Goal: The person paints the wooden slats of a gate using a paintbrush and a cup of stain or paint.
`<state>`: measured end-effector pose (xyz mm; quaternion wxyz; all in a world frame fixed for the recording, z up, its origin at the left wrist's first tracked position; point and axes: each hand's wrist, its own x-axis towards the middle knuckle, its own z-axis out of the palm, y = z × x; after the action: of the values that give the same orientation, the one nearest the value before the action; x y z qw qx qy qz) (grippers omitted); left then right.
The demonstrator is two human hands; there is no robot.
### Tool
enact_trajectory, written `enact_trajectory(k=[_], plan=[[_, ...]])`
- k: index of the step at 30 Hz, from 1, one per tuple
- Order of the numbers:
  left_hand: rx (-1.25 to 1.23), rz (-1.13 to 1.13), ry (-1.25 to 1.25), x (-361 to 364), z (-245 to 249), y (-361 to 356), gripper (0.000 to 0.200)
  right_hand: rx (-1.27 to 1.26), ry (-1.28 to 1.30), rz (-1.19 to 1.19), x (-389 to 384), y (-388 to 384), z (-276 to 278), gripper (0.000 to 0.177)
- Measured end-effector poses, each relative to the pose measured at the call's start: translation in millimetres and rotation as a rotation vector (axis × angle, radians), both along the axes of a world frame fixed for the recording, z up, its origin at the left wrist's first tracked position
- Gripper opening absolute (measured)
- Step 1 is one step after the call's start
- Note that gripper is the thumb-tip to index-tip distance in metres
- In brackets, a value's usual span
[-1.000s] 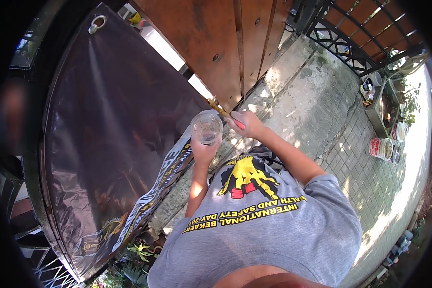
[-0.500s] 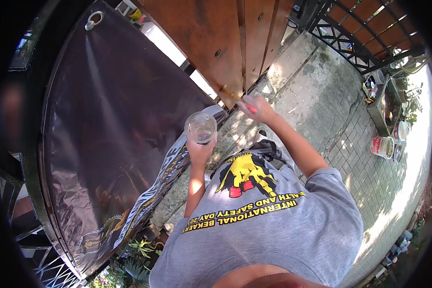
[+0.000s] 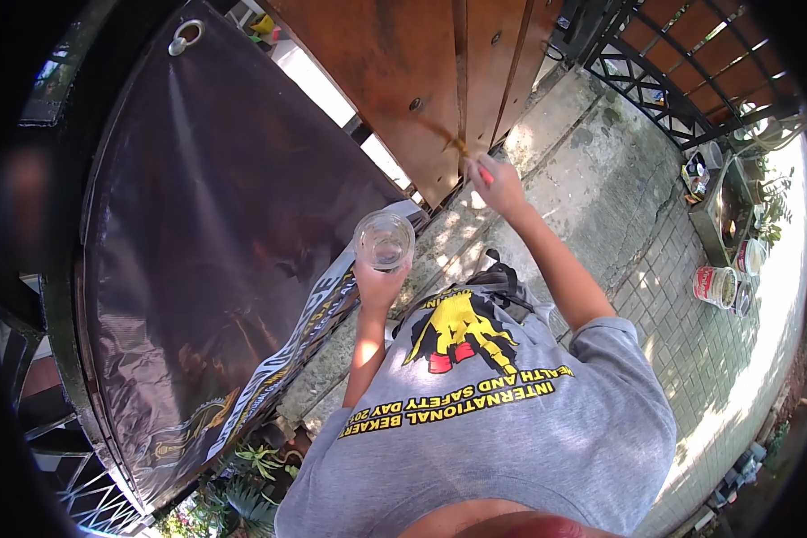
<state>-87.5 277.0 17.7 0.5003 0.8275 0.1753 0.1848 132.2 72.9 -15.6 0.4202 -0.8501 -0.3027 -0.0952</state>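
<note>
My left hand (image 3: pixel 381 280) is wrapped round a clear, round container (image 3: pixel 385 240) that looks open at the top; its contents are hard to make out. With my right hand (image 3: pixel 500 190) I grip a paintbrush by its red handle (image 3: pixel 485 174). The brush's head (image 3: pixel 458 143) is blurred and lies against or just over the brown wooden panels (image 3: pixel 394 63); whether it touches them I cannot tell. A dark banner (image 3: pixel 233 206) with printed lettering hangs to the left of the container.
A black metal gate with brown panels (image 3: pixel 681 63) stands at the upper right. Tubs (image 3: pixel 715 286) and a planter box (image 3: pixel 719 211) sit on the paving at the right. Green plants (image 3: pixel 258 459) grow at the lower left, below the banner.
My right hand has moved slightly up and to the right with the brush. The container in my left hand appears a little further right, and the whole view has shifted slightly.
</note>
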Motion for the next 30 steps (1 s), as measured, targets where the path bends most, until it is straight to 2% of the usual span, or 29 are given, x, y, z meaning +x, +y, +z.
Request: enact_trajectory(k=[2, 5, 8, 12, 13, 16, 17, 20, 21, 24, 28, 30], plan=[[-0.006, 0.003, -0.004, -2.7, -0.3, -1.3, 0.066, -0.064, -0.007, -0.046, 5.5, 1.5, -6.4, 0.029], [-0.049, 0.017, -0.020, -1.4, 7.0, -4.6, 0.065, -0.039, -0.077, 0.350, -24.6, 7.9, 14.9, 0.028], [-0.059, 0.009, -0.015, 0.1, 6.1, -3.5, 0.065, -0.089, -0.127, 0.313, -14.0, 2.1, 17.1, 0.029], [-0.026, 0.007, 0.001, -2.7, 0.9, -1.9, 0.066, 0.054, 0.069, -0.063, 28.9, -7.4, -16.2, 0.036], [-0.012, 0.007, -0.007, -1.9, 1.2, -1.4, 0.065, -0.035, -0.007, -0.044, 27.2, -7.7, -20.3, 0.037], [-0.082, 0.017, -0.029, -0.8, 6.4, -6.3, 0.062, -0.108, -0.006, 0.182, -7.1, 1.2, -18.8, 0.034], [-0.071, 0.017, -0.031, 0.3, 6.3, -6.2, 0.062, -0.198, 0.037, 0.334, -17.2, -2.0, -10.5, 0.032], [-0.059, 0.015, -0.028, 2.1, 3.8, -5.4, 0.063, -0.157, 0.069, 0.278, -17.1, -3.3, -23.0, 0.030], [-0.067, 0.012, -0.024, 1.0, 1.7, -5.0, 0.063, -0.001, 0.008, 0.132, -8.8, -1.3, -34.2, 0.029], [-0.064, 0.003, 0.013, -1.2, 0.8, -5.9, 0.064, 0.003, 0.037, -0.083, 18.3, -0.3, -52.4, 0.029], [-0.066, 0.001, -0.013, -3.0, 2.1, -6.9, 0.067, -0.106, -0.030, 0.302, -13.7, 7.1, -49.3, 0.027], [-0.055, 0.012, -0.004, -2.9, -1.9, -6.8, 0.069, -0.119, -0.010, 0.287, -25.9, 8.9, -45.0, 0.028]])
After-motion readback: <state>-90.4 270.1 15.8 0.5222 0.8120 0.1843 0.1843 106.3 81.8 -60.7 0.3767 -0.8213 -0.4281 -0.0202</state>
